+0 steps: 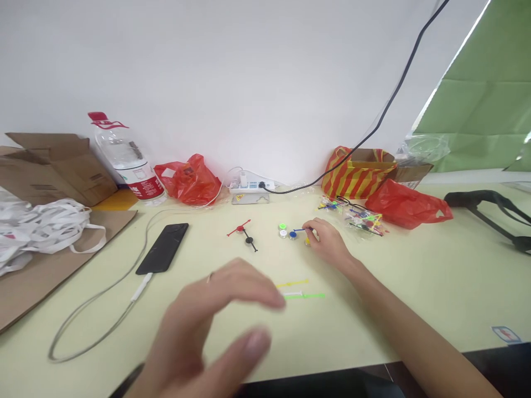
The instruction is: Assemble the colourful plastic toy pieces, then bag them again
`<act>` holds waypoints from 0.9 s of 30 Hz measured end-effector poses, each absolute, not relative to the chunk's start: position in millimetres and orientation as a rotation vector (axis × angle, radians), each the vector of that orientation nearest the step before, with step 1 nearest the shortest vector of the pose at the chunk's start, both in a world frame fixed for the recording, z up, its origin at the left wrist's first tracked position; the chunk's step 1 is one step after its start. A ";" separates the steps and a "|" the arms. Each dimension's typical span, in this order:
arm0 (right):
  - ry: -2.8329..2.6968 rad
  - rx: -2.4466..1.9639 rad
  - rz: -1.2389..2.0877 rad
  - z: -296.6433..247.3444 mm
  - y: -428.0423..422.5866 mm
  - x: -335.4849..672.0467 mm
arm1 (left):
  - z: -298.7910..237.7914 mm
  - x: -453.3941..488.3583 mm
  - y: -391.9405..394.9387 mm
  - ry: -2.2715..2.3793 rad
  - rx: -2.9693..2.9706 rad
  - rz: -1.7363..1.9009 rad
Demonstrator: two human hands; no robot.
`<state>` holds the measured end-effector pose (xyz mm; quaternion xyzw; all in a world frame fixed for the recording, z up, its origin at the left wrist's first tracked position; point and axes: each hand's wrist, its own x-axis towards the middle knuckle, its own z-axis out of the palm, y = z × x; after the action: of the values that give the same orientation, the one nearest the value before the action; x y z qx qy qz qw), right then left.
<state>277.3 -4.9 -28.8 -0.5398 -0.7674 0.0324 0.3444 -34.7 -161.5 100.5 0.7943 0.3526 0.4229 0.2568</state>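
Note:
My right hand [327, 240] reaches across the pale yellow table and pinches a thin blue stick [299, 230] next to small round pieces: green [282, 226], white [283, 234], blue [292, 235] and yellow [307, 241]. My left hand [211, 326] hovers close to the camera, blurred, fingers curved and apart, holding nothing. Under it lie a yellow stick [292, 283], a white stick [293, 293] and a green stick [305, 297]. A red stick on a red disc [239, 228] and a black stick on a black disc [249, 241] lie left of the round pieces.
A black phone [163, 248] with a white cable lies to the left. At the back stand a water bottle [126, 157], red bags [188, 179], a power strip [251, 187] and a striped bag [357, 172]. A clear bag of colourful parts [360, 216] lies right. Cardboard [50, 166] sits far left.

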 end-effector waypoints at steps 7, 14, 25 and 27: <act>-2.001 -1.359 0.249 -22.7 -8.9 274.0 | 50.8 -29.3 -48.5 1.365 2.417 0.677; -2.100 -1.220 0.476 -14.1 -17.1 263.7 | 4.5 -24.1 -5.0 1.300 2.497 0.569; -1.935 -1.077 0.889 -11.5 -25.7 248.6 | -16.0 19.8 -21.8 1.023 2.436 0.798; -1.934 -1.055 0.912 -10.8 -28.6 243.4 | -18.0 21.1 -20.9 1.011 2.334 0.843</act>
<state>243.4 -28.6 -10.8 -0.4113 -0.7536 0.3554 0.3696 21.1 -20.9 -18.0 0.8479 0.3671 0.3063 0.2291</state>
